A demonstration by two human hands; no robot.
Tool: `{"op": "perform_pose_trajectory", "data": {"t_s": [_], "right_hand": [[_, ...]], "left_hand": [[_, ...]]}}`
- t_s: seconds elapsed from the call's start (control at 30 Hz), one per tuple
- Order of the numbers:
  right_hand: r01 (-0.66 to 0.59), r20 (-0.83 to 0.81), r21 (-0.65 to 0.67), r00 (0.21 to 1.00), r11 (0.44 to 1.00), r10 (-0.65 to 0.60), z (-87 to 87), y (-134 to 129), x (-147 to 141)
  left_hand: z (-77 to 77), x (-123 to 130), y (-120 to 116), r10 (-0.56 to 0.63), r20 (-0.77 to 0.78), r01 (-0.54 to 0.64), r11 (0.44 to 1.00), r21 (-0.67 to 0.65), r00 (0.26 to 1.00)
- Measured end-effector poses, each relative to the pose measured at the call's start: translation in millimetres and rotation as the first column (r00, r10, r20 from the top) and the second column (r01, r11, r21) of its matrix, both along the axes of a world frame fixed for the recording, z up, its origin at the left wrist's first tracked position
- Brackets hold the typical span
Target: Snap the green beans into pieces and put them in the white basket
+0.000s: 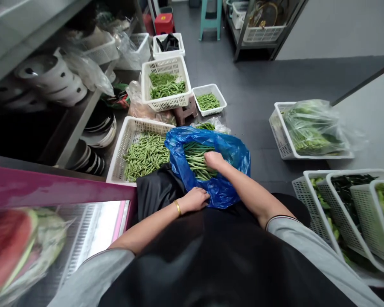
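Observation:
A blue plastic bag (225,187) lies open across my lap with long green beans (196,160) inside. My right hand (213,161) reaches into the bag, its fingers curled down at the beans; the fingertips are hidden. At the bag's near edge rests my left hand (196,199), fingers bent against the blue plastic, a gold band on the wrist. Whether it pinches the plastic is hard to see. Left of the bag, a large white basket (116,157) holds many short green bean pieces (145,155).
Beyond are a white basket of greens (166,102) on a stool and a small white tray of beans (214,111). Shelving (80,132) and a case with watermelon (8,243) flank the left. Vegetable baskets (286,140) stand right; a teal stool (210,21) is farther off.

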State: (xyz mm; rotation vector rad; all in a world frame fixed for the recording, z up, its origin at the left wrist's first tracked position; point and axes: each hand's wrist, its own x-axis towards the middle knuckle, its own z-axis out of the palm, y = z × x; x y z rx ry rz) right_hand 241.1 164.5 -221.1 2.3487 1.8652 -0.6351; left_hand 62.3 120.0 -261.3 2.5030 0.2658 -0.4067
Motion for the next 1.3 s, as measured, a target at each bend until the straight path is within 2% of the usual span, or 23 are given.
{"op": "perform_pose_trajectory", "data": {"t_s": [0.03,0.07,0.1,0.13,0.17,0.2,0.27,0.3,0.33,0.37,0.4,0.47,0.5,0.63,0.7,0.8,0.93,1.0,1.1,1.17,1.2,1.3], "right_hand": [[0.015,0.002,0.028,1.0,0.999,-0.015,5.8,1,6],[0.047,-0.025,0.082,0.999,0.995,-0.045,14.9,-3,13],[0.085,-0.069,0.143,0.995,0.986,-0.076,26.4,-9,21],[0.18,-0.205,0.255,0.97,0.95,-0.129,39.1,-19,27],[0.299,-0.406,0.346,0.902,0.889,-0.146,51.3,-32,31],[0.41,-0.586,0.381,0.8,0.829,-0.126,61.5,-46,33],[0.585,-0.824,0.356,0.564,0.729,-0.05,71.9,-77,26],[0.649,-0.89,0.307,0.455,0.696,-0.031,71.2,-91,20],[0.698,-0.934,0.245,0.356,0.673,-0.029,67.2,-103,12],[0.731,-0.962,0.179,0.272,0.659,-0.04,60.7,-113,3],[0.752,-0.978,0.115,0.199,0.649,-0.057,52.9,-120,-6],[0.771,-0.992,0.005,0.082,0.637,-0.091,37.9,-128,-21],[0.774,-0.994,-0.038,0.035,0.632,-0.102,32.3,-130,-27],[0.772,-0.987,-0.158,-0.116,0.615,-0.107,24.3,-125,-40],[0.731,-0.979,-0.203,-0.159,0.652,-0.126,23.9,-123,-45],[0.637,-0.968,-0.251,-0.172,0.729,-0.183,21.8,-121,-52],[0.468,-0.945,-0.327,-0.147,0.821,-0.293,22.0,-115,-49],[0.427,-0.943,-0.33,-0.119,0.842,-0.309,27.0,-106,-38],[0.525,-0.975,-0.222,-0.115,0.822,-0.19,40.1,-90,-14],[0.551,-0.991,-0.131,-0.042,0.824,-0.129,50.1,-84,-5],[0.555,-0.993,-0.069,0.045,0.829,-0.113,54.7,-84,-5],[0.526,-0.899,0.245,0.437,0.814,-0.012,63.8,-96,-23]], "left_hand": [[4.2,-2,5,0.091,0.046,-0.085,0.99,-0.114,0.995],[9.2,-3,10,0.201,0.081,-0.174,0.951,-0.255,0.976],[14.5,-2,15,0.321,0.089,-0.259,0.874,-0.411,0.943],[19.9,-1,19,0.437,0.065,-0.329,0.758,-0.563,0.897],[25.2,3,22,0.536,0.008,-0.38,0.609,-0.697,0.844],[30.4,7,24,0.606,-0.07,-0.404,0.435,-0.805,0.792],[40.7,17,26,0.676,-0.212,-0.359,0.084,-0.93,0.706],[45.7,23,26,0.704,-0.25,-0.296,-0.059,-0.953,0.665],[50.5,27,27,0.737,-0.267,-0.221,-0.162,-0.962,0.621],[55.0,30,27,0.773,-0.275,-0.154,-0.228,-0.961,0.571],[59.0,32,27,0.807,-0.279,-0.106,-0.264,-0.959,0.52],[65.9,31,28,0.846,-0.291,-0.071,-0.291,-0.954,0.447],[68.7,28,28,0.849,-0.298,-0.073,-0.297,-0.952,0.435],[76.1,16,20,0.846,-0.29,-0.033,-0.309,-0.951,0.447],[77.4,11,14,0.857,-0.252,0.0,-0.282,-0.959,0.45],[78.3,7,9,0.874,-0.203,-0.006,-0.223,-0.975,0.441],[82.8,3,12,0.885,-0.206,-0.07,-0.194,-0.978,0.418],[85.6,2,15,0.857,-0.22,-0.131,-0.179,-0.975,0.465],[86.5,0,15,0.791,-0.234,-0.248,-0.108,-0.963,0.565],[83.5,0,14,0.773,-0.236,-0.318,-0.047,-0.947,0.589],[80.9,1,13,0.773,-0.238,-0.351,-0.022,-0.936,0.587],[70.3,3,11,0.815,-0.248,-0.462,0.027,-0.886,0.524]]}}
